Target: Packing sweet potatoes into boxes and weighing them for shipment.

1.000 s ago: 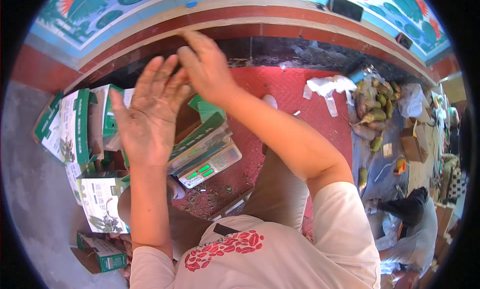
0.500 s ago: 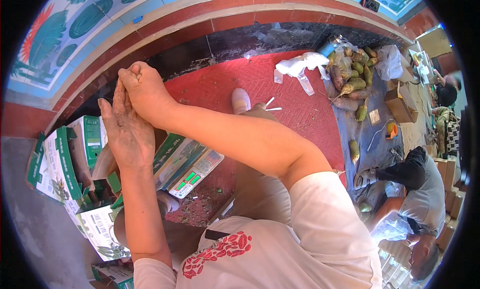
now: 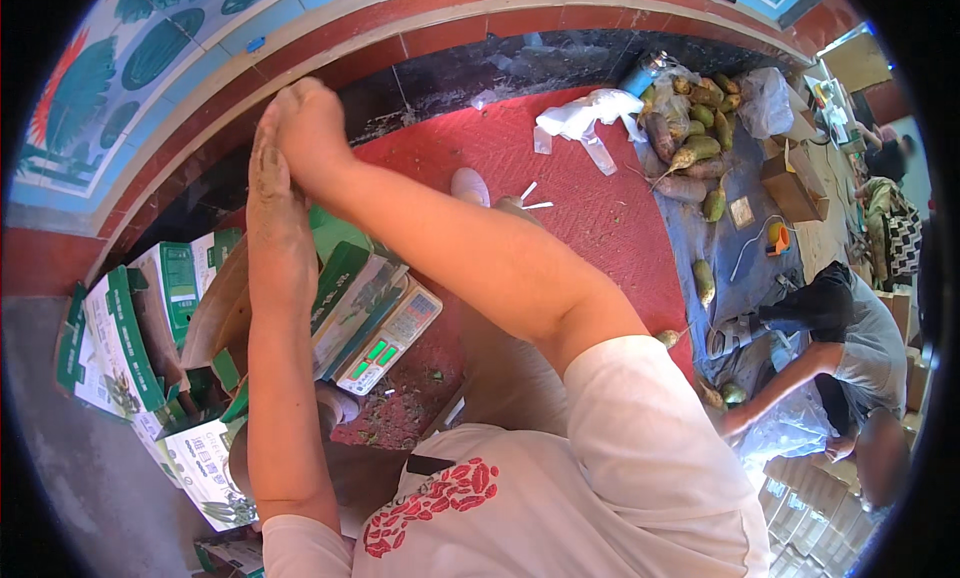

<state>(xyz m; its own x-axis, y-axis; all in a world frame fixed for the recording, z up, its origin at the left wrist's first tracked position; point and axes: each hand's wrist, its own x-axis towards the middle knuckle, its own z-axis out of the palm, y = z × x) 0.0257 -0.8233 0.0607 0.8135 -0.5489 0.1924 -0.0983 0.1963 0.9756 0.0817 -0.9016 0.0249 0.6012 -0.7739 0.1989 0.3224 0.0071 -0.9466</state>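
Note:
My left hand point(image 3: 276, 203) is raised over the cartons, seen edge-on, its fingers straight and streaked with dirt. Against its palm and fingers lies my right hand point(image 3: 313, 133), slightly blurred. Nothing shows between the two hands, though their contact side is hidden, as are most of the right fingers. Below them sits a digital scale point(image 3: 404, 323) with lit green displays, and a green and white carton point(image 3: 345, 303) rests on it. Left of my left forearm stand open green and white cartons point(image 3: 126, 328).
Green and brown radishes point(image 3: 690, 153) lie heaped on a blue sheet point(image 3: 735, 253) at the right, beside a brown box point(image 3: 795, 186). A white plastic bag point(image 3: 590, 116) rests on the red mat point(image 3: 560, 198). A crouching co-worker point(image 3: 870, 343) handles clear plastic at the right.
My hands have risen; the left has turned from palm showing to edge-on, and the right has come upright against it. The co-worker's arm has stretched toward the radishes.

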